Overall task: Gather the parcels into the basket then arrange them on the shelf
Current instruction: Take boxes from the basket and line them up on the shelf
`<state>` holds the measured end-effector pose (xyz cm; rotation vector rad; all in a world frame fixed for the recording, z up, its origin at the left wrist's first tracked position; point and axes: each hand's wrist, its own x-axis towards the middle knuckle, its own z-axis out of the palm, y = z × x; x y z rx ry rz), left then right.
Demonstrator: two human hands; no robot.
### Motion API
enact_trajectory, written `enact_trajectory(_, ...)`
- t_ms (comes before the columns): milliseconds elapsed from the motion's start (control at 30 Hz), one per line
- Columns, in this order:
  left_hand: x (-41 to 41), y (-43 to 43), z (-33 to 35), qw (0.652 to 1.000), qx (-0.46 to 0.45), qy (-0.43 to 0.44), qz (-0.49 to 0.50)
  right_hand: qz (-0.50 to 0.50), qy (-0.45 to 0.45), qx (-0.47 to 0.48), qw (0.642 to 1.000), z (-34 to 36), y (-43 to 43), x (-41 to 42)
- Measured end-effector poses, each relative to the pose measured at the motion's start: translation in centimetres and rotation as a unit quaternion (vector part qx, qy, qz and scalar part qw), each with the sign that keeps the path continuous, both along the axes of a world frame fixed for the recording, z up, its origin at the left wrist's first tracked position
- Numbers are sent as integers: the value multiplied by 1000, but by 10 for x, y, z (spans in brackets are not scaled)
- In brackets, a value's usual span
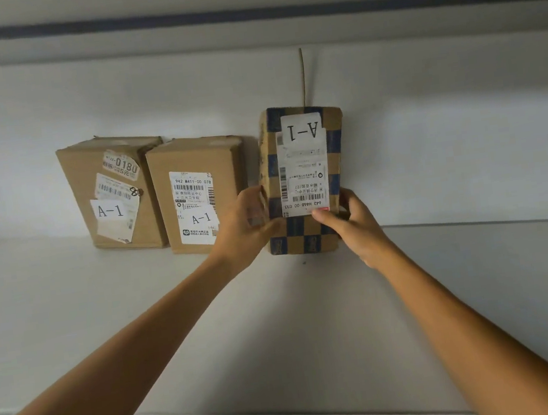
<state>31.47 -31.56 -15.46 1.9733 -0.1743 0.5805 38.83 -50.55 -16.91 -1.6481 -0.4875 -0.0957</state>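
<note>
**Hands.** The left hand [245,224] and the right hand [354,228] both grip the checked parcel [312,233] at its lower end. The left hand's fingers curl round the left side. The right thumb presses the front face at the bottom edge of the shipping label, and the right hand's fingers wrap the right side.

**Location.** The checked parcel stands on end between the two hands, at the back of the shelf [72,318]. Its lower edge is at the shelf surface, but contact cannot be confirmed. Its A-1 label [302,129] reads upside down.

**Handling (judgement).**
- Stiffness: the parcel is a taped cardboard box and is probably rigid enough to take a firm squeeze.
- Weight: it is probably light, since a low grip at one end is enough to steady it.
- Surface: the tape and the glossy label may be slick, while bare cardboard should give better friction.
- Hold: grip the two opposite side faces, low down, as shown.
- Stability: the parcel is tall and narrow on end, so it may tip if released before it is seated.

**Count.**
- Parcels: three.
- Checked: one, in the hands.
- Plain brown: two, both left of the left hand. The near parcel [192,169] is just beside that hand. The far parcel [79,183] stands beyond the near one, touching or almost touching it.
- A-1 labels: three, one per parcel.
</note>
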Motion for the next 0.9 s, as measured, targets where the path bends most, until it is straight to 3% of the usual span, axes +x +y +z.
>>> enact_trajectory(167,5,-9,-7,987,-58,56,-136,2,43,55,998,2,-16,-6)
enact_trajectory(333,0,-8,-5,987,-50,19,-151,29,89,82,992,7,-28,-14)
enact_trajectory(433,1,-5,1,980,-99,25,-173,59,116,112,985,11,-28,-21)
enact_trajectory(633,-7,-4,11,980,-111,38,-158,93,160,131,974,8,-27,-34)
enact_trajectory(700,-11,-3,18,984,-113,17,-135,26,123,119,985,9,-28,-38)
enact_trajectory(767,-13,1,26,990,-89,-6,-111,-106,55,85,989,12,-31,-39)
enact_trajectory(900,-13,8,44,998,-19,-29,-61,-277,-116,-38,953,15,-35,-34)
